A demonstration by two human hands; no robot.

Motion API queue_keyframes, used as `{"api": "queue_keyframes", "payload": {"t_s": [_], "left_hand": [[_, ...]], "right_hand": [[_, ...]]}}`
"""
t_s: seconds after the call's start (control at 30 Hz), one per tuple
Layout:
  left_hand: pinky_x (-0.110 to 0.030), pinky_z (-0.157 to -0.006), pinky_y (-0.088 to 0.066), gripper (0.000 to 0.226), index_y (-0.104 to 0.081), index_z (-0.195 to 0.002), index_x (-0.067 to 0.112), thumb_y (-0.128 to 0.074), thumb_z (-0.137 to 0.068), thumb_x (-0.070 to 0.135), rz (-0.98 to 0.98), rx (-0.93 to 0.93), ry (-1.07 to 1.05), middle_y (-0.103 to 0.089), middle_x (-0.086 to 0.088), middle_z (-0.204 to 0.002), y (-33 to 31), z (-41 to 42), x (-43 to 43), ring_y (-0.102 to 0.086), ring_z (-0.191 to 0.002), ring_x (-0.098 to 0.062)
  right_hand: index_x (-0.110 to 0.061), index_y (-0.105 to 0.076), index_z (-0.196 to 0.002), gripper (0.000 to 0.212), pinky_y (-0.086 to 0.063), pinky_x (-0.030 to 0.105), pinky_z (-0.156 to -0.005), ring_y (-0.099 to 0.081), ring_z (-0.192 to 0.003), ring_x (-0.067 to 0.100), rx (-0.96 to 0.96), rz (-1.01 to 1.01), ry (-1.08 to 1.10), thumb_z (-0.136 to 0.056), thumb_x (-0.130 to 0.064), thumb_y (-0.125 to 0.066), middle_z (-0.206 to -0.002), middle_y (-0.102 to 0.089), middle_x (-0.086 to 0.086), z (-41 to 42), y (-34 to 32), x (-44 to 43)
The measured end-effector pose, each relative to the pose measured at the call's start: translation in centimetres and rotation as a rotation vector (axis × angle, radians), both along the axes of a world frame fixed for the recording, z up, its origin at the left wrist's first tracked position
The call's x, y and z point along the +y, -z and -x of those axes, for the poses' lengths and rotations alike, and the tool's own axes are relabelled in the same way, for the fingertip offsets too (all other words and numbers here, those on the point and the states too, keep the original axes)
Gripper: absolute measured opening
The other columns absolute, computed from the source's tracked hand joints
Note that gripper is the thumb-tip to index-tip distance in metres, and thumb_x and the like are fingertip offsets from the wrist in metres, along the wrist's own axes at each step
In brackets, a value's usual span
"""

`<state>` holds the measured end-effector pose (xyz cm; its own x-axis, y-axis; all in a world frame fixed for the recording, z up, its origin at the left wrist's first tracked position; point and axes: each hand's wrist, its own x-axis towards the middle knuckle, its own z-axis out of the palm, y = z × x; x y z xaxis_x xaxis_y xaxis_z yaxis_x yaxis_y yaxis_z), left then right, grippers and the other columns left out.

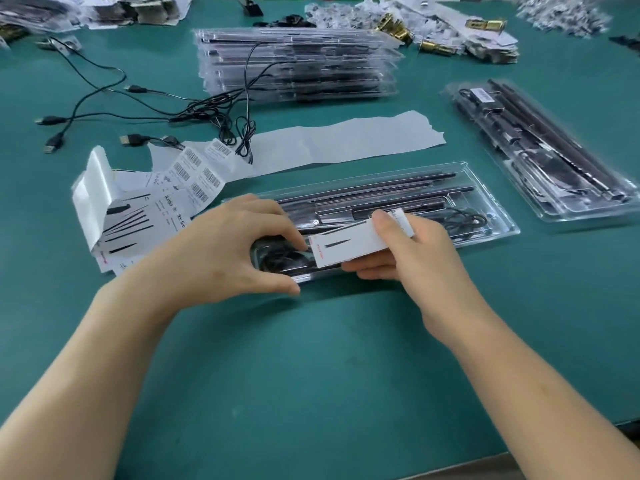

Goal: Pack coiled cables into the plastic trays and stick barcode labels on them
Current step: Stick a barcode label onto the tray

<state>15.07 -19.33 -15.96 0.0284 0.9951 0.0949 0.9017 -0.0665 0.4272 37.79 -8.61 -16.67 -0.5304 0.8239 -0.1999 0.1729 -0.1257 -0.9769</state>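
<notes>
A clear plastic tray (491,216) with black rods and a coiled black cable (277,261) lies in front of me on the green table. My right hand (412,258) pinches a white label (349,244) over the tray's near left part, thumb on top. My left hand (235,247) curls over the tray's left end, fingertips touching the label's left edge and the tray. A folded strip of barcode labels (194,178) lies just left of the tray. Loose black USB cables (138,112) sprawl further back on the left.
A stack of filled clear trays (298,64) stands at the back centre. Another filled tray (540,147) lies at the right. A long strip of label backing paper (346,140) stretches behind the tray. Piles of small parts and paper line the far edge.
</notes>
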Motion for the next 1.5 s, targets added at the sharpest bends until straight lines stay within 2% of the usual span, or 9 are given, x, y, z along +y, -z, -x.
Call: {"api": "queue_keyframes", "payload": {"t_s": [0.17, 0.33, 0.5, 0.63, 0.7, 0.8, 1.0, 1.2, 1.5], "left_hand": [[-0.035, -0.087, -0.052, 0.038, -0.074, -0.104, 0.048, -0.065, -0.075, 0.071, -0.026, -0.004, -0.012, -0.063, 0.027, -0.1, -0.3, -0.2, -0.2, -0.057, -0.105, 0.0], [-0.029, -0.077, -0.051, 0.029, -0.072, -0.1, 0.047, -0.063, -0.078, 0.064, -0.046, 0.069, -0.035, -0.061, 0.027, -0.095, -0.6, -0.9, -0.5, -0.058, -0.093, 0.0], [-0.032, -0.072, -0.052, 0.025, -0.072, -0.096, 0.048, -0.062, -0.079, 0.063, -0.026, 0.063, -0.045, -0.064, 0.025, -0.095, -1.1, -1.0, -0.5, -0.062, -0.084, -0.004], [-0.012, -0.065, -0.036, 0.023, -0.065, -0.098, 0.048, -0.064, -0.078, 0.059, -0.026, 0.15, -0.041, -0.063, 0.021, -0.095, -1.2, -1.3, -0.6, -0.055, -0.079, -0.005], [-0.01, -0.061, -0.03, 0.026, -0.061, -0.098, 0.045, -0.06, -0.076, 0.059, -0.033, 0.211, -0.046, -0.062, 0.019, -0.093, -1.2, -1.7, -0.7, -0.052, -0.073, -0.007], [-0.019, -0.057, -0.035, 0.028, -0.057, -0.096, 0.041, -0.057, -0.072, 0.055, -0.047, 0.231, -0.044, -0.063, 0.016, -0.09, -1.4, -2.2, -0.7, -0.056, -0.071, -0.013], [-0.019, -0.053, -0.029, 0.015, -0.058, -0.085, 0.037, -0.059, -0.076, 0.049, -0.069, 0.241, -0.04, -0.062, 0.012, -0.084, -1.4, -2.3, -0.6, -0.049, -0.06, -0.013], [-0.032, -0.058, -0.046, 0.011, -0.059, -0.081, 0.037, -0.056, -0.08, 0.048, -0.1, 0.162, -0.029, -0.063, 0.013, -0.081, -1.0, -1.9, -0.6, -0.058, -0.066, -0.016], [-0.038, -0.065, -0.054, 0.014, -0.061, -0.087, 0.037, -0.055, -0.082, 0.049, -0.121, 0.065, -0.042, -0.067, 0.02, -0.082, -0.9, -1.6, -0.6, -0.062, -0.07, -0.01]], "right_hand": [[-0.004, -0.065, -0.109, 0.033, -0.062, 0.03, -0.062, -0.078, -0.081, 0.031, 0.097, 0.142, 0.057, -0.109, -0.032, -0.049, -0.095, -0.08, 0.009, -1.8, 0.4, -1.2], [-0.004, -0.062, -0.116, 0.035, -0.062, 0.03, -0.064, -0.078, -0.086, 0.033, 0.137, 0.321, 0.056, -0.109, -0.035, -0.045, -0.098, -0.079, 0.012, -2.6, 0.8, -2.6], [-0.006, -0.063, -0.117, 0.034, -0.062, 0.03, -0.065, -0.078, -0.088, 0.033, 0.141, 0.404, 0.034, -0.11, -0.033, -0.044, -0.099, -0.079, 0.012, -2.9, 0.9, -3.5], [-0.007, -0.064, -0.118, 0.019, -0.062, 0.028, -0.07, -0.078, -0.09, 0.029, 0.139, 0.368, 0.025, -0.102, -0.017, -0.062, -0.101, -0.08, 0.009, -2.9, 1.0, -3.7], [-0.007, -0.064, -0.117, 0.017, -0.062, 0.027, -0.07, -0.079, -0.088, 0.027, 0.1, 0.324, 0.035, -0.099, -0.008, -0.064, -0.098, -0.08, 0.008, -2.8, 1.0, -3.9], [-0.006, -0.063, -0.114, 0.016, -0.063, 0.029, -0.07, -0.079, -0.083, 0.026, 0.055, 0.271, 0.072, -0.098, -0.002, -0.063, -0.093, -0.08, 0.008, -2.7, 1.0, -4.0], [-0.005, -0.062, -0.108, 0.014, -0.064, 0.031, -0.065, -0.078, -0.075, 0.026, 0.015, 0.232, 0.095, -0.096, 0.001, -0.06, -0.082, -0.079, 0.01, -1.8, 0.8, -4.4], [-0.001, -0.06, -0.112, 0.015, -0.064, 0.029, -0.065, -0.078, -0.076, 0.027, 0.093, 0.311, 0.136, -0.097, 0.003, -0.059, -0.085, -0.079, 0.011, -1.4, 0.7, -4.7], [-0.006, -0.06, -0.105, 0.016, -0.063, 0.031, -0.06, -0.078, -0.069, 0.027, 0.037, 0.253, 0.176, -0.093, 0.003, -0.055, -0.078, -0.077, 0.01, -0.5, 1.1, -5.4]]}}
